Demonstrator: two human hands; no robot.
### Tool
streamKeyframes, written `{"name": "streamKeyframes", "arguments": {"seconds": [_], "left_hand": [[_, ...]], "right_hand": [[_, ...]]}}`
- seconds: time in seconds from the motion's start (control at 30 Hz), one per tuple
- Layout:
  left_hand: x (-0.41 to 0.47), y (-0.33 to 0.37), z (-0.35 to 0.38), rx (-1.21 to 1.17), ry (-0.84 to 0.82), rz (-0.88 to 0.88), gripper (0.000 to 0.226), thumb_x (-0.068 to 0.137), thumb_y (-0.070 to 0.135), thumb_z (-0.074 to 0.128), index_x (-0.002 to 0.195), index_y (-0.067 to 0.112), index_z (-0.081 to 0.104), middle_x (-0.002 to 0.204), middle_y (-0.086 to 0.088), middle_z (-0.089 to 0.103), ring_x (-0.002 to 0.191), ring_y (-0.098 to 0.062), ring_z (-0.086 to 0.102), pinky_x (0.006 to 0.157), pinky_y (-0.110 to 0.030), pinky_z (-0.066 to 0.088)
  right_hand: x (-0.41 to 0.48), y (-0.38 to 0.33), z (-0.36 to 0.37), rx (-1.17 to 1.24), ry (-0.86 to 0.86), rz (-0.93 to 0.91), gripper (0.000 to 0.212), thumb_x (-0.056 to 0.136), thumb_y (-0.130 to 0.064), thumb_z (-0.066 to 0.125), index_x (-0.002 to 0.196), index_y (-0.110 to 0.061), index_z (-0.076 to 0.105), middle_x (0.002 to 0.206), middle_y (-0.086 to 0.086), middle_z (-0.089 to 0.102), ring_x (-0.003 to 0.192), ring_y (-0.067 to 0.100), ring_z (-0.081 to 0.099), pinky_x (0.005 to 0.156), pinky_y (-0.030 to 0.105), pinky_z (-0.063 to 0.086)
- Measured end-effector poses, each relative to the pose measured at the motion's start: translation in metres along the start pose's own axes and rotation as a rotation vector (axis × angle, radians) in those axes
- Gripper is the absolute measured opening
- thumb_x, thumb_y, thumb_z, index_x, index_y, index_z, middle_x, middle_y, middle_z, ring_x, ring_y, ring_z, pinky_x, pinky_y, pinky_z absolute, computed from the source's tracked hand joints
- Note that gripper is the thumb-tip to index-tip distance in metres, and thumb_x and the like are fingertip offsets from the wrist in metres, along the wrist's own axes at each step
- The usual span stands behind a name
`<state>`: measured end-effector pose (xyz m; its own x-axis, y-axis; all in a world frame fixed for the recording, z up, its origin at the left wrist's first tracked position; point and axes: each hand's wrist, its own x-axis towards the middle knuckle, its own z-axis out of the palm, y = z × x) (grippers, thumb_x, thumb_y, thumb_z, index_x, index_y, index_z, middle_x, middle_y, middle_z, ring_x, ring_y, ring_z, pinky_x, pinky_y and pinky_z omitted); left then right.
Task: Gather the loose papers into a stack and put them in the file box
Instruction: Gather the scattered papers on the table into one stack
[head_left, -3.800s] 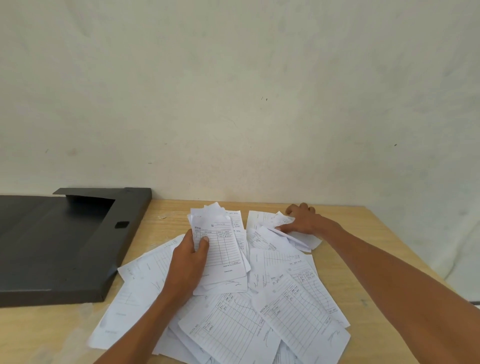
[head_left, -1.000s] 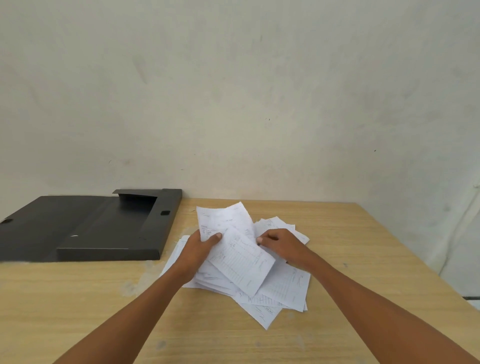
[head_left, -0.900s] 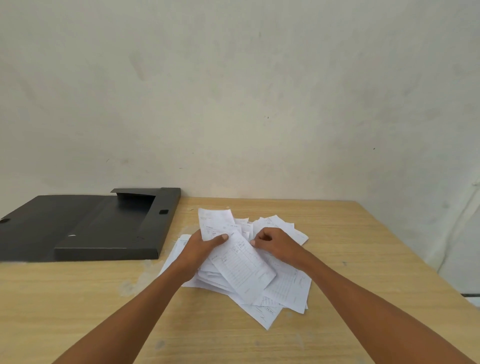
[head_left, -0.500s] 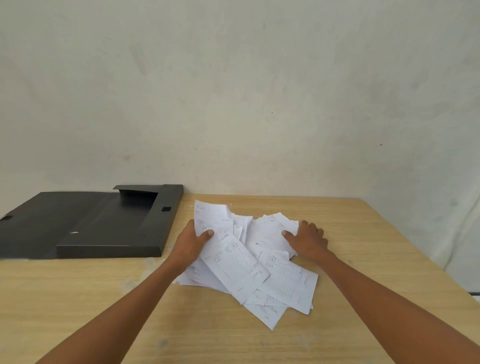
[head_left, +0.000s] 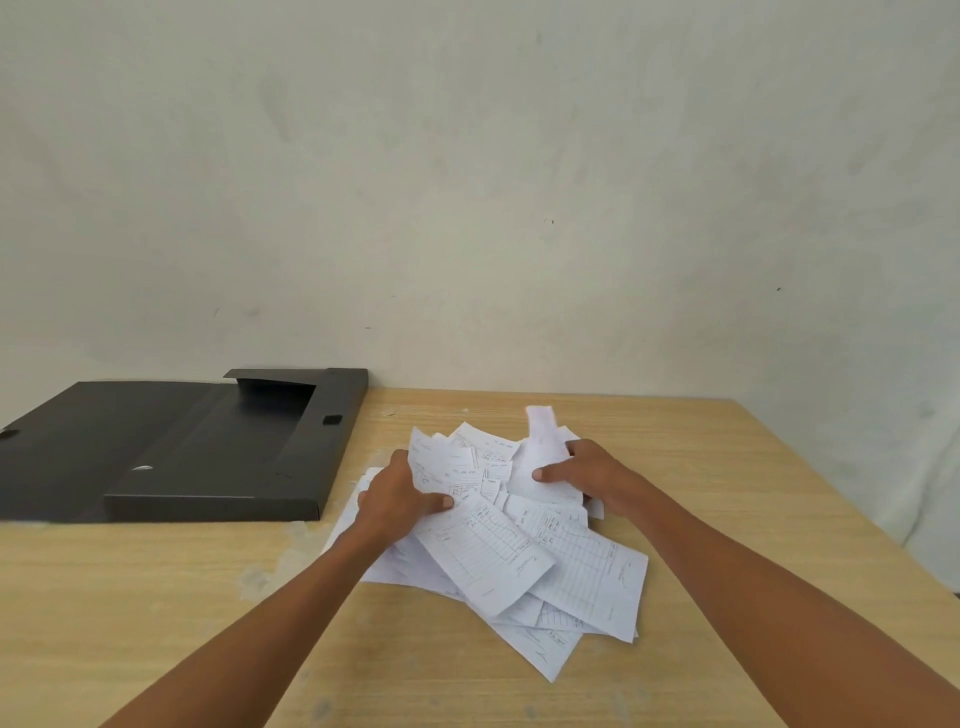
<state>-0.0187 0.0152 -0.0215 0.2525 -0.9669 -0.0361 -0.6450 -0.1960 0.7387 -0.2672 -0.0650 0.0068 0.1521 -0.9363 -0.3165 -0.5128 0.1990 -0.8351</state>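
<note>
A messy pile of white printed papers (head_left: 519, 551) lies on the wooden table (head_left: 156, 613), fanned out toward me. My left hand (head_left: 397, 496) grips the pile's left side, thumb on top of a long form. My right hand (head_left: 592, 475) holds several sheets at the pile's far right, and one of them curls upward. The black file box (head_left: 218, 447) lies open and flat at the left, its lid spread out farther left. It touches neither hand.
A pale wall (head_left: 467, 182) rises right behind the table. The table's right edge (head_left: 852, 514) runs diagonally toward me. Bare wood shows in front of the pile and to its right.
My right hand has lifted some sheets at the pile's far right, where it lay flat on them half a second ago. My left hand keeps its grip on the left side.
</note>
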Motion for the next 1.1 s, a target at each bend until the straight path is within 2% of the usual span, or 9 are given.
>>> {"name": "streamKeyframes", "arguments": {"seconds": [0.1, 0.2, 0.3, 0.43, 0.5, 0.67, 0.77, 0.97, 1.1], "left_hand": [[0.0, 0.002, -0.002, -0.08, -0.01, -0.014, 0.074, 0.077, 0.024, 0.089, 0.136, 0.009, 0.049, 0.133, -0.006, 0.064, 0.116, -0.027, 0.063, 0.092, -0.039, 0.054], [0.0, 0.004, -0.003, -0.18, -0.026, -0.042, 0.056, 0.077, 0.019, 0.088, 0.124, 0.009, 0.059, 0.123, -0.005, 0.069, 0.103, -0.023, 0.067, 0.075, -0.029, 0.054], [0.0, 0.003, -0.005, -0.335, -0.061, -0.036, 0.033, 0.083, 0.012, 0.083, 0.113, 0.007, 0.071, 0.117, -0.007, 0.075, 0.097, -0.023, 0.072, 0.082, -0.037, 0.061], [-0.002, 0.001, -0.018, -0.494, -0.045, -0.022, 0.04, 0.09, 0.01, 0.076, 0.128, 0.009, 0.064, 0.124, -0.007, 0.073, 0.104, -0.025, 0.072, 0.085, -0.039, 0.06], [-0.003, 0.002, -0.024, -0.51, -0.024, -0.01, 0.039, 0.095, 0.012, 0.071, 0.132, 0.01, 0.06, 0.127, -0.007, 0.07, 0.109, -0.028, 0.07, 0.088, -0.041, 0.059], [-0.007, 0.016, -0.024, -0.619, -0.002, 0.026, 0.037, 0.1, 0.012, 0.064, 0.136, 0.01, 0.057, 0.131, -0.007, 0.069, 0.112, -0.028, 0.069, 0.084, -0.034, 0.058], [-0.013, 0.024, -0.021, -0.76, -0.067, 0.033, 0.032, 0.102, 0.015, 0.062, 0.133, 0.01, 0.061, 0.128, -0.009, 0.072, 0.111, -0.029, 0.071, 0.091, -0.042, 0.059], [-0.021, 0.021, -0.016, -0.755, -0.198, 0.089, 0.035, 0.096, 0.021, 0.07, 0.13, 0.016, 0.065, 0.123, -0.005, 0.075, 0.111, -0.027, 0.073, 0.096, -0.049, 0.058], [-0.017, 0.014, -0.008, -0.76, -0.042, -0.034, 0.033, 0.097, 0.006, 0.065, 0.129, 0.011, 0.063, 0.125, -0.009, 0.073, 0.111, -0.032, 0.07, 0.1, -0.055, 0.055]], "right_hand": [[-0.002, -0.007, 0.005, 0.139, -0.085, 0.07, 0.062, 0.078, -0.011, 0.083, 0.133, -0.004, 0.056, 0.125, 0.014, 0.068, 0.116, 0.031, 0.065, 0.104, 0.047, 0.05], [-0.002, -0.01, 0.012, 0.131, -0.079, 0.116, 0.073, 0.075, -0.009, 0.085, 0.138, -0.001, 0.049, 0.135, 0.016, 0.059, 0.128, 0.036, 0.053, 0.112, 0.052, 0.04], [-0.003, -0.01, 0.009, 0.155, -0.013, 0.096, 0.067, 0.077, -0.004, 0.082, 0.136, 0.001, 0.05, 0.133, 0.019, 0.059, 0.127, 0.039, 0.054, 0.109, 0.055, 0.043], [-0.013, -0.02, -0.004, 0.159, 0.239, -0.162, 0.044, 0.088, -0.005, 0.071, 0.13, -0.001, 0.056, 0.123, 0.019, 0.065, 0.107, 0.039, 0.066, 0.084, 0.051, 0.059], [-0.02, -0.033, -0.011, 0.187, 0.322, -0.312, 0.042, 0.088, -0.012, 0.073, 0.127, -0.005, 0.059, 0.12, 0.014, 0.068, 0.107, 0.033, 0.067, 0.086, 0.046, 0.058], [-0.033, -0.049, 0.004, 0.131, -0.032, -0.232, 0.053, 0.079, -0.017, 0.083, 0.127, -0.008, 0.061, 0.122, 0.009, 0.071, 0.102, 0.025, 0.07, 0.073, 0.033, 0.058], [-0.037, -0.04, 0.036, -0.071, -0.01, -0.242, 0.048, 0.073, -0.022, 0.087, 0.115, -0.013, 0.065, 0.114, 0.006, 0.074, 0.095, 0.022, 0.071, 0.075, 0.04, 0.061], [-0.034, -0.034, 0.071, -0.238, 0.004, -0.232, 0.094, 0.059, -0.047, 0.091, 0.134, -0.011, 0.048, 0.127, 0.003, 0.065, 0.12, 0.026, 0.061, 0.099, 0.046, 0.051], [-0.04, -0.033, 0.069, -0.3, -0.02, -0.202, 0.112, 0.061, -0.049, 0.091, 0.146, -0.007, 0.033, 0.14, 0.005, 0.053, 0.131, 0.027, 0.05, 0.107, 0.043, 0.045]]}}
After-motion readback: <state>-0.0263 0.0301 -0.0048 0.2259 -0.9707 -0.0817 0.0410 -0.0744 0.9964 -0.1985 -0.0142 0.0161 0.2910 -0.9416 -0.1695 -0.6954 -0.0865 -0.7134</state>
